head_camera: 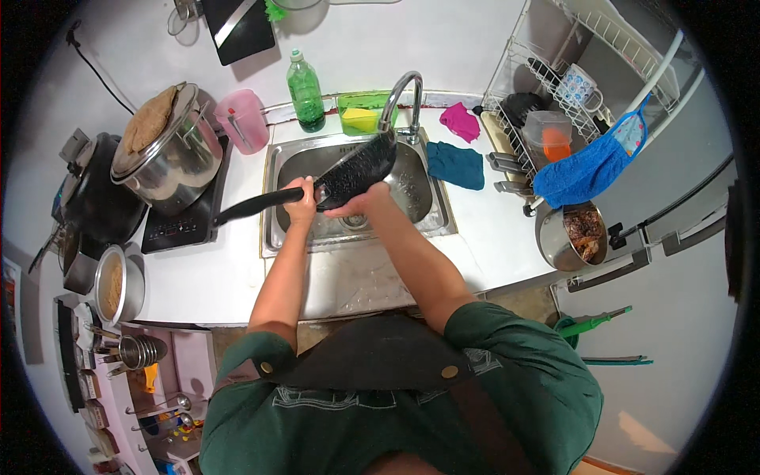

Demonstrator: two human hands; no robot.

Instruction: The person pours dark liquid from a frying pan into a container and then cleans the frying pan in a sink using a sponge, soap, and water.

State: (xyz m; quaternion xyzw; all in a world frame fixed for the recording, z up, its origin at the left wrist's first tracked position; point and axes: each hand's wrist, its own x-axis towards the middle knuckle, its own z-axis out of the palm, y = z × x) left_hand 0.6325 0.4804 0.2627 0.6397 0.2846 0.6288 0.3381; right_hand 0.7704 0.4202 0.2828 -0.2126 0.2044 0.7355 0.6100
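A black frying pan (356,175), speckled and wet, is held tilted above the stainless steel sink (285,237). My left hand (303,205) grips it where the long black handle (255,206) meets the body. Underneath, my right hand (362,200) supports the pan's lower side, its fingers partly hidden. The pan's far edge lies right under the mouth of the chrome faucet (414,95). Droplets show on the basin wall to the right of the pan, and the drain strainer (354,221) is visible below it.
Behind the sink stand a green soap bottle (306,95) and a green tray with a yellow sponge (360,120). A teal cloth (455,165) lies right of the basin, near a dish rack (534,119). Left are a pink jug (242,122) and a steel pot (178,154) on an induction cooktop (178,228).
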